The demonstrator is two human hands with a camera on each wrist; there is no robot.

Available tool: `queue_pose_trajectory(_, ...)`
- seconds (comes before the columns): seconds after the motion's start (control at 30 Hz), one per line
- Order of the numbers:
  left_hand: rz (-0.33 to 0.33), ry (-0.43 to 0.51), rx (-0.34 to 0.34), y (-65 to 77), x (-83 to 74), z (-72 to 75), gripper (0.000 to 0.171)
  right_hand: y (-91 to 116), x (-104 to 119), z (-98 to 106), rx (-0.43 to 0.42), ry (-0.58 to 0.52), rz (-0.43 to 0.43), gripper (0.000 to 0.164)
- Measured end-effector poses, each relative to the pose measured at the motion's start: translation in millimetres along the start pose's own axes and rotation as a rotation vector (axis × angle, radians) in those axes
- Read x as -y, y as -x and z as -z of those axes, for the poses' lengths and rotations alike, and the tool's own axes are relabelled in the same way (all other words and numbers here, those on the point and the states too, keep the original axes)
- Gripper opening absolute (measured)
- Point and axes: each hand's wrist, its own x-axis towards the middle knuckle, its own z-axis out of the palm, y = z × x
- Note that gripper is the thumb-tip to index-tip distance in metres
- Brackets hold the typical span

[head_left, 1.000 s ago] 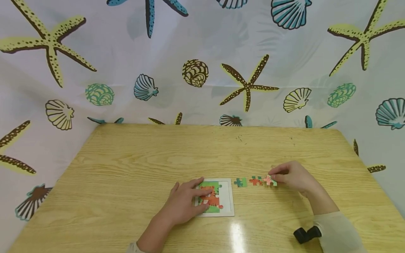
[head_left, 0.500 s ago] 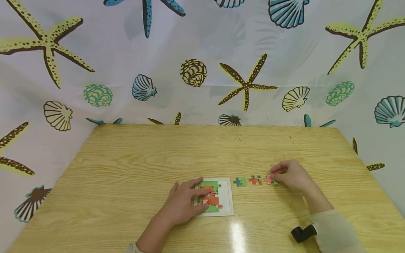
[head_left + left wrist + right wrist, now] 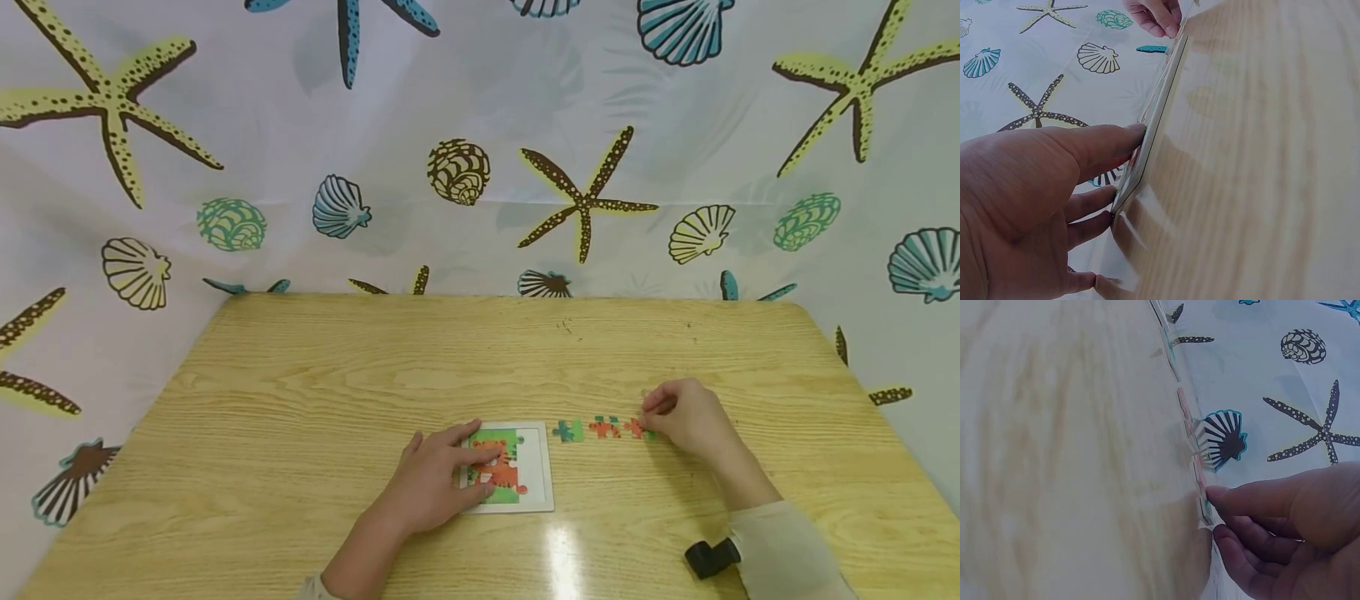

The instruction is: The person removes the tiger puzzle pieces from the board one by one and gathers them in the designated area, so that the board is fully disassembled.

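In the head view my left hand (image 3: 431, 479) rests on a white-framed jigsaw puzzle (image 3: 546, 483), its fingers spread over an orange tiger picture on green. Bare white shows in the right part of the frame. The left wrist view shows the thumb on top of the puzzle frame (image 3: 1159, 122) and other fingers at its edge. Off to the right, my right hand (image 3: 693, 421) pinches an orange and green puzzle piece (image 3: 634, 427) at table level; its fingertips hide part of it. In the right wrist view the thumb touches this piece (image 3: 1199, 472).
Between the frame and my right hand lie a green puzzle piece (image 3: 569, 431) and an orange striped puzzle piece (image 3: 604, 427). The wooden table (image 3: 337, 375) ends against a white cloth (image 3: 405, 100) printed with shells and starfish. A black device (image 3: 711, 558) sits at my right wrist.
The piece under my right hand has lost its pale glare and looks flatter. My right hand and forearm have shifted slightly. My left hand stays in place.
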Motion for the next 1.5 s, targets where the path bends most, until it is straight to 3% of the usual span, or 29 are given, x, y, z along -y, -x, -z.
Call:
queue_pose_trajectory(0.43,0.0,0.003,-0.003,-1.7,3.4,-3.0,0.044,0,-5,5,0.045,-0.01,-0.023,0.018)
queue_pose_trajectory(1.03,-0.004,0.009,-0.006,0.4,1.4,0.7,0.044,1,5,2,0.075,-0.047,0.031,0.018)
queue_pose_trajectory(1.33,0.003,0.012,-0.008,0.3,2.4,0.2,0.044,0,12,-4,0.187,-0.253,0.067,0.02)
queue_pose_trajectory(1.5,0.002,0.031,-0.008,0.0,2.4,0.0,0.044,2,17,-12,0.243,-0.312,0.101,0.018)
